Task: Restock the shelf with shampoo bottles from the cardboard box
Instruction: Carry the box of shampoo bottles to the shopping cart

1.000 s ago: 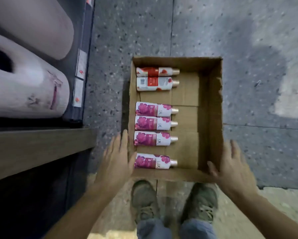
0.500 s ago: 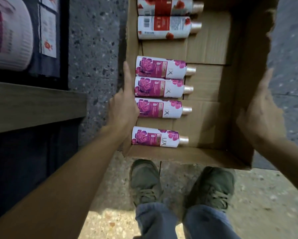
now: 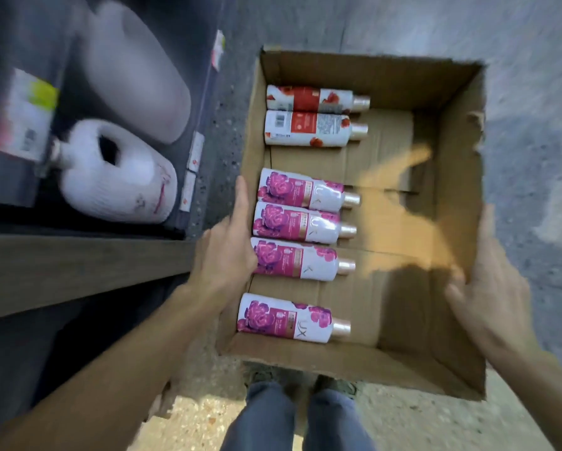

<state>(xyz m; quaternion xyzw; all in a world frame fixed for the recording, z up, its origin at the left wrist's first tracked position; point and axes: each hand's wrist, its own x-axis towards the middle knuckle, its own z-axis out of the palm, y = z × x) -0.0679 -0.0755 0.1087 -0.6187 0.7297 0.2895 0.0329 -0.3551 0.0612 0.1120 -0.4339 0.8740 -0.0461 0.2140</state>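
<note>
An open cardboard box is lifted off the floor, held from both sides. My left hand grips its left wall, thumb inside against a pink bottle. My right hand clasps the right wall from outside. Inside lie several shampoo bottles on their sides, caps pointing right: two red-and-white ones at the far end, three pink ones together in the middle, and a single pink one nearest me.
A dark shelf unit with a wooden edge stands at the left. On its lower level lie large white jugs, with price tags along the front. Speckled grey floor surrounds the box. My legs in jeans are below it.
The box has risen from the floor in both hands, now covering my shoes. The camera view has pulled back, showing the whole box and the jugs on the shelf.
</note>
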